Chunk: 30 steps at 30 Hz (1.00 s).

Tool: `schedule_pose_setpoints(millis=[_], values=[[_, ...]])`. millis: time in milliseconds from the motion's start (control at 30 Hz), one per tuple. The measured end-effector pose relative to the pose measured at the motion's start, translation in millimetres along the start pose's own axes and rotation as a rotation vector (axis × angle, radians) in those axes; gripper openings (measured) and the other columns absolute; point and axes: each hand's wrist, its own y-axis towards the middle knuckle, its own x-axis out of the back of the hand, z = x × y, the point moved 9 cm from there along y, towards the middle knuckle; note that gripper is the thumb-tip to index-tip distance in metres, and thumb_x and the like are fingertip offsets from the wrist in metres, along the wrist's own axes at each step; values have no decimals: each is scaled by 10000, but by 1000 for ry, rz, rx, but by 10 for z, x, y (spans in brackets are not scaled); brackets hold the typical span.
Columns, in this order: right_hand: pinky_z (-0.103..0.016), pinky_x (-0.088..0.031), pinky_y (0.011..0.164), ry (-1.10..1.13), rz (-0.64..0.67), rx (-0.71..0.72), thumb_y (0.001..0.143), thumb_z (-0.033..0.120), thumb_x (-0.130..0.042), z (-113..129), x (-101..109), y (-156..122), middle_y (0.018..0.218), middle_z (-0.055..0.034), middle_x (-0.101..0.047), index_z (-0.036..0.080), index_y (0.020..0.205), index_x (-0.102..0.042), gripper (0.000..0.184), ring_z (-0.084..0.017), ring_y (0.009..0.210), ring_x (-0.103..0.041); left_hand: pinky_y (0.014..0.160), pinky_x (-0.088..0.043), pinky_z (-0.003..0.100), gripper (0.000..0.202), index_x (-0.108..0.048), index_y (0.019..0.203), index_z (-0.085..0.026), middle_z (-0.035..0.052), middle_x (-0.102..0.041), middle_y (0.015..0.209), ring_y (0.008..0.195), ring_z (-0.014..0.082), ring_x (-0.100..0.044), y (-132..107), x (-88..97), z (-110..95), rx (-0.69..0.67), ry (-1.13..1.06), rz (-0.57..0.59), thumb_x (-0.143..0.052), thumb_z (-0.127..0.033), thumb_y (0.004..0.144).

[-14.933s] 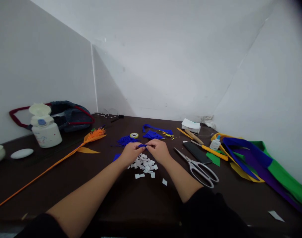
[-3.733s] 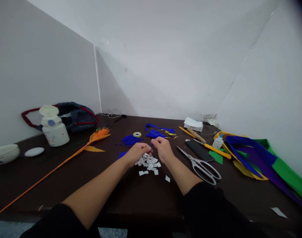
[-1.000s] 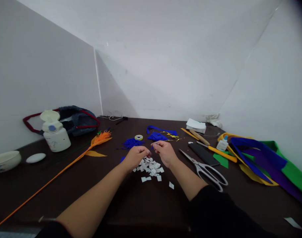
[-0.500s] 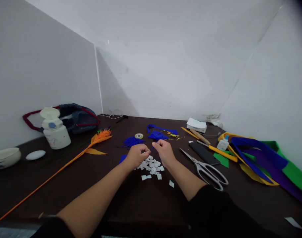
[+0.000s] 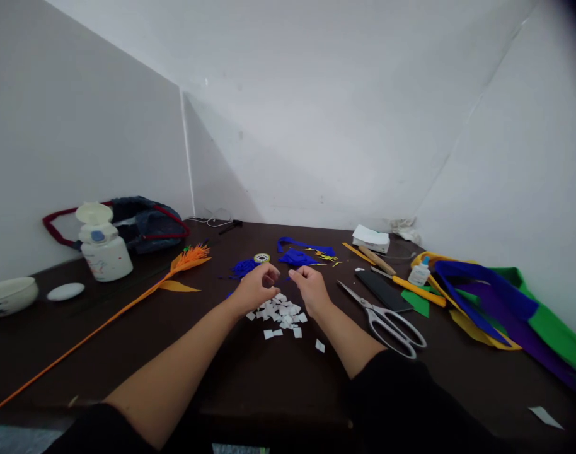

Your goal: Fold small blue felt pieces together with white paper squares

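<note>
My left hand (image 5: 258, 289) hovers over the left side of a pile of small white paper pieces (image 5: 281, 312). Its thumb and fingers are spread apart, and I see nothing between them. Across the pile, my right hand (image 5: 309, 287) is closed in a pinch. A tiny blue scrap (image 5: 288, 279) shows at its fingertips. Behind my left hand lies a heap of blue snippets (image 5: 243, 268), partly covered by it, beside a round yellow-edged spool (image 5: 262, 258). Blue fabric pieces (image 5: 297, 256) with yellow bits (image 5: 326, 256) lie beyond my hands.
Scissors (image 5: 385, 318), a black slab (image 5: 382, 290), a yellow-handled cutter (image 5: 418, 290), a glue bottle (image 5: 419, 272) and coloured fabric (image 5: 496, 302) are at right. An orange flower on a stem (image 5: 141, 302), a white bottle (image 5: 106, 252) and a bowl (image 5: 11, 296) are at left.
My left thumb and fingers have parted from their pinch, and the hand has drawn a little left. My right hand keeps its pinch. The whole view has shifted slightly.
</note>
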Motion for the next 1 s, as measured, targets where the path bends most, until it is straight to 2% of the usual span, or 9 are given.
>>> schedule_pose_setpoints(millis=[100,200,400,567,633,800,1000], values=[[-216,-252,466,3,-12,0,626,378,-581,18,34,18,470,67,-341,168,513,-419,289,-73,465,-292,635,-436,268,341,-514,947,-161,46,-586,871,737,143,-546,4,-65,69,74,-211,82,-576,-250,624],[-217,-266,480,-9,0,20,626,382,-584,35,21,21,477,63,-357,164,516,-437,285,-76,478,-312,661,-428,274,294,-559,917,-149,45,-610,834,736,147,-550,15,-136,34,70,-219,120,-522,-330,689],[-218,-279,487,5,-1,27,632,384,-584,36,-22,1,457,56,-387,154,514,-489,276,-74,471,-329,586,-395,235,176,-596,684,-153,-3,-593,632,599,118,-514,43,-133,8,44,-52,37,-534,-316,669],[-228,-347,535,180,138,-31,644,338,-587,74,-144,-37,618,12,-545,162,800,-625,238,-81,516,-421,568,-389,228,194,-581,646,-151,-7,-578,594,572,112,-506,30,-52,38,63,-95,-17,-504,-325,683],[-234,-365,565,187,164,-25,620,301,-611,87,-166,-45,670,-5,-579,160,809,-636,237,-89,555,-450,558,-386,228,208,-579,641,-149,-6,-571,584,558,110,-499,22,-48,33,74,-114,-5,-497,-335,684],[-231,-352,556,42,108,29,618,313,-606,69,-133,-19,578,15,-536,144,651,-602,172,-94,546,-434,570,-389,235,219,-580,632,-149,-3,-576,587,570,119,-507,12,-62,2,73,-94,20,-492,-345,677],[-230,-329,534,-179,46,81,657,356,-539,149,-106,-12,555,35,-486,157,623,-549,201,-96,529,-410,574,-374,222,199,-588,646,-162,-14,-581,613,593,115,-509,21,-59,-95,-17,79,3,-477,-319,697]])
